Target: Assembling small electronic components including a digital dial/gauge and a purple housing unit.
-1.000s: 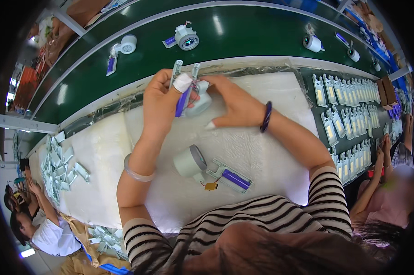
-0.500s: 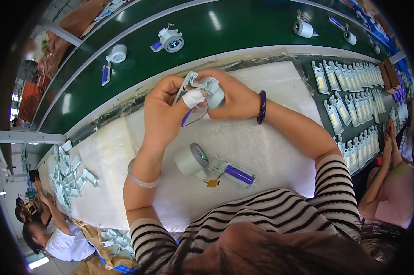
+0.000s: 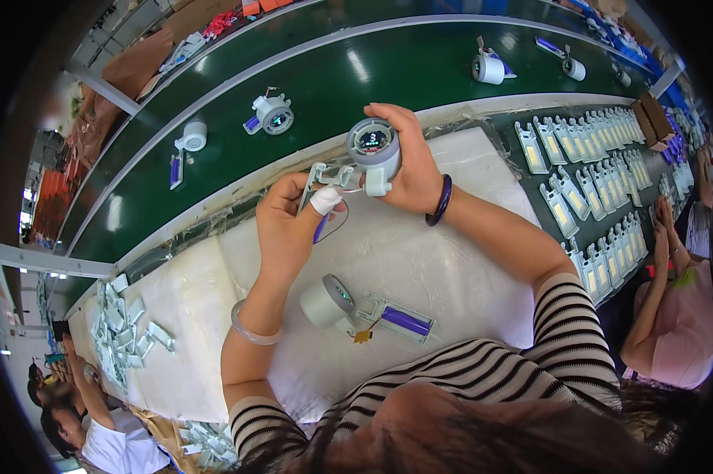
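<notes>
My right hand (image 3: 416, 174) is wrapped round a pale green fan head (image 3: 386, 170), its round lit display facing up. My left hand (image 3: 284, 229), with white tape on the thumb, grips a pale handle shell (image 3: 318, 175) that has a purple battery (image 3: 320, 229) under it. Thin wires run between handle shell and fan head, which are held a little apart. Below my hands, a second fan head (image 3: 318, 306) lies tilted on the white-covered table (image 3: 451, 268). Beside it are a small yellow-brown board (image 3: 362, 336) and an open handle shell (image 3: 421, 338) with a purple battery.
Beyond the table runs a green conveyor belt (image 3: 325, 87) carrying several fan units (image 3: 276, 118). A heap of pale plastic pieces (image 3: 120, 324) lies at left. Rows of handle shells (image 3: 585, 193) stand at right near a brown box (image 3: 650, 122). Other people sit at both sides.
My right hand has swung the fan head up and turned it, so its display now shows and it stands farther from the handle shell. Units on the belt appear shifted left.
</notes>
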Motion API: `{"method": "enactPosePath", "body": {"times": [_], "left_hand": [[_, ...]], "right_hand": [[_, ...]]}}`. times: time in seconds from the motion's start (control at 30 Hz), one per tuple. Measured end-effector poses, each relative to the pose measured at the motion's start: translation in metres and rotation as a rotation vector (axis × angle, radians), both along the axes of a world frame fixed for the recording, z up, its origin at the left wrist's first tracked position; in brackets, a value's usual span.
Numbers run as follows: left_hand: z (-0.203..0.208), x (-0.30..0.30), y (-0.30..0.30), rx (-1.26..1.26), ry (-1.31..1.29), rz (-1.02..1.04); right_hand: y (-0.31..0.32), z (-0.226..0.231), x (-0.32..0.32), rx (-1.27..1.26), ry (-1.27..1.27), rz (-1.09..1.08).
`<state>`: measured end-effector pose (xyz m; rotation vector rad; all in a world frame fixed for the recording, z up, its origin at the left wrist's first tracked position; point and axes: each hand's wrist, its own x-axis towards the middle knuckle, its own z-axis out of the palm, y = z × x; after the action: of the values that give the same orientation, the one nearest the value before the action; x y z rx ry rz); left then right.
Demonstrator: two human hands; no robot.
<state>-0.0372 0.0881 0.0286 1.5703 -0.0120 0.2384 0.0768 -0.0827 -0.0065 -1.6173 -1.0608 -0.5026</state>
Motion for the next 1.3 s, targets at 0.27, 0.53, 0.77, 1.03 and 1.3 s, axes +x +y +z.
{"method": "enactPosePath", "body": {"times": [0.27,0.53,0.77,1.03,1.3], "left_hand": [[-0.008,0.007,0.005,0.076,0.029,-0.058],[-0.011,0.011,0.006,0.094,0.093,-0.085],[-0.017,0.011,0.008,0.064,0.112,-0.128],[-0.017,0.012,0.007,0.115,0.135,-0.141],[-0.026,0.016,0.015,0.109,0.147,-0.119]], "right_hand": [[0.000,0.002,0.002,-0.040,-0.012,-0.086],[-0.002,-0.001,0.007,-0.050,-0.040,-0.114],[-0.002,0.002,0.005,-0.055,-0.048,-0.118],[-0.004,0.000,0.005,-0.056,-0.024,-0.101],[0.007,-0.002,0.014,-0.067,0.043,-0.018]]}}
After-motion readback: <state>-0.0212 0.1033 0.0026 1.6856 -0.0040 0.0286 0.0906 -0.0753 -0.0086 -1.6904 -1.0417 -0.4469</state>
